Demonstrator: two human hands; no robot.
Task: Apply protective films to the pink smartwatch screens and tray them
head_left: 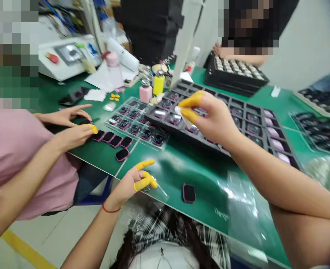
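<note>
My right hand (pixel 210 116), with yellow finger cots on its fingertips, pinches a small white wipe (pixel 177 110) above the black compartment tray (pixel 193 139). Dark-faced watch cases with pink frames lie in many of the tray's pockets. My left hand (pixel 141 181), also in yellow finger cots, is at the table's front edge. Its index finger points outward, while thumb and another finger close on a thin clear plastic piece (pixel 161 189); the grip itself is partly hidden. Between my hands, a single pink-framed watch case (pixel 189 193) rests face up on the green table (pixel 165 164).
At left, a co-worker's hands (pixel 72 136) handle a row of watch cases (pixel 109 137). A clear tray (pixel 134 129) of watches adjoins the black tray. Pink bottle (pixel 145 91) and yellow bottle (pixel 158 83) stand behind. Stacked black trays (pixel 235 78) and dark parts (pixel 322 127) are farther right.
</note>
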